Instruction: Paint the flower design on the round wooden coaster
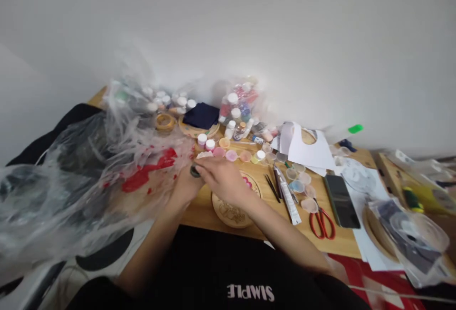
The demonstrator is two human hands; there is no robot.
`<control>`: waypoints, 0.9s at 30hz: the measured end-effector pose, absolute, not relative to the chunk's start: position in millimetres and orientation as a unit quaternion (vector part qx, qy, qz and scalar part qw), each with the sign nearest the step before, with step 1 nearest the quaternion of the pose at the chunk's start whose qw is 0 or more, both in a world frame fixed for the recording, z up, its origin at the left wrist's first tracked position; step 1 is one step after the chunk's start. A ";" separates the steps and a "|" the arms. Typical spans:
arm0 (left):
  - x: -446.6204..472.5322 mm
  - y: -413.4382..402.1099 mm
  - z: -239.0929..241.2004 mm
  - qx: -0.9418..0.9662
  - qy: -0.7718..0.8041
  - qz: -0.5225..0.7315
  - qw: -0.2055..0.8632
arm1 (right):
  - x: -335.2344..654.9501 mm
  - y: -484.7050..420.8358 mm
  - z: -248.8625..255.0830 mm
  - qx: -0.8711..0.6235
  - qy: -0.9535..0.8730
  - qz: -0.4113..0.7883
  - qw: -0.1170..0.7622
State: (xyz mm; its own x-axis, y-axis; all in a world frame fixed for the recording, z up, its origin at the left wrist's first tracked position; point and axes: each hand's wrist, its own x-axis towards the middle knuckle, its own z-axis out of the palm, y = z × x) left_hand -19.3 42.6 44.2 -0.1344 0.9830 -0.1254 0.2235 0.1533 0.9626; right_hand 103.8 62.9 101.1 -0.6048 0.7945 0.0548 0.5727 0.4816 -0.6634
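My two hands meet over the table, left of a round wooden plaque [228,210] with carved lines and a pink flower. A small dark round object [194,171] shows between them; its kind is too blurred to tell. My right hand [223,177] has its fingers closed against this object. Beside it, my left hand [187,182] is closed, its fingers mostly hidden, so what they hold cannot be seen. Just beyond the hands stand small open paint cups [231,155] and white-capped paint jars [210,145].
Crumpled clear plastic [89,172] with red stains covers the left side. Right of the plaque lie black tweezers [272,187], a white tube [289,201], red-handled scissors [322,224] and a phone [342,201]. Bagged bottles [238,106] and a folded dark cloth [202,116] are at the back.
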 end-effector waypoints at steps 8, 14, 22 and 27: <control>-0.3 33.2 79.6 0.489 0.601 0.413 0.479 | 136.5 80.7 100.2 -0.424 -0.685 0.508 0.305; -0.7 33.5 81.9 0.538 0.581 0.396 0.465 | 143.9 75.6 108.2 -0.413 -0.623 0.563 0.353; -3.9 26.5 80.8 0.611 0.508 0.420 0.439 | 151.8 70.6 109.2 -0.425 -0.589 0.579 0.371; -6.0 24.2 79.3 0.628 0.471 0.444 0.432 | 150.7 66.8 110.6 -0.416 -0.563 0.602 0.384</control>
State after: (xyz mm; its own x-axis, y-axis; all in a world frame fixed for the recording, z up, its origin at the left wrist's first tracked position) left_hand -6.0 24.2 79.3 0.1625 0.9752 0.1501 0.2081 -0.1825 0.9609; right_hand 150.7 66.8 110.6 -0.3589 0.9309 -0.0682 0.0049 -0.0712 -0.9974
